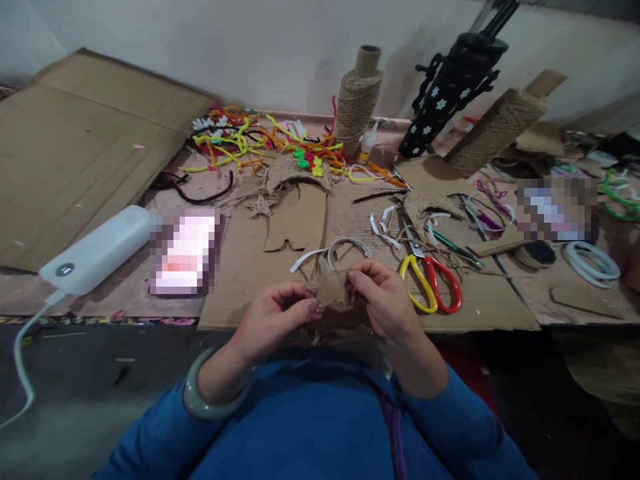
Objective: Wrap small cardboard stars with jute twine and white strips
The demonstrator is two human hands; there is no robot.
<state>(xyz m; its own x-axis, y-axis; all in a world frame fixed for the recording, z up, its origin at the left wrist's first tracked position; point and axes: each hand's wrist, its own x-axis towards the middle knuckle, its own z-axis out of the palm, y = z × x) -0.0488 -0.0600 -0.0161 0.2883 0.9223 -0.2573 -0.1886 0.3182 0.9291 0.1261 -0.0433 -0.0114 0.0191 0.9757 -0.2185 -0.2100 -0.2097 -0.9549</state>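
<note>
My left hand (273,318) and my right hand (385,300) both pinch a small brown cardboard piece (333,293) held close to my body, over the near edge of a cardboard sheet (490,307). A pale green bangle (200,400) sits on my left wrist. Scissors with one yellow and one red handle (433,283) lie just right of my right hand. A white band (330,250) curves on the cardboard just beyond the piece.
A white power bank (97,250) with a cable lies at the left beside a phone (185,252). Colourful pipe cleaners (260,143), two jute twine spools (356,100) (493,130), a glue bottle (369,143), a dark flowered holder (450,90), cardboard cut-outs (295,223) and white rings (593,260) fill the floor mat.
</note>
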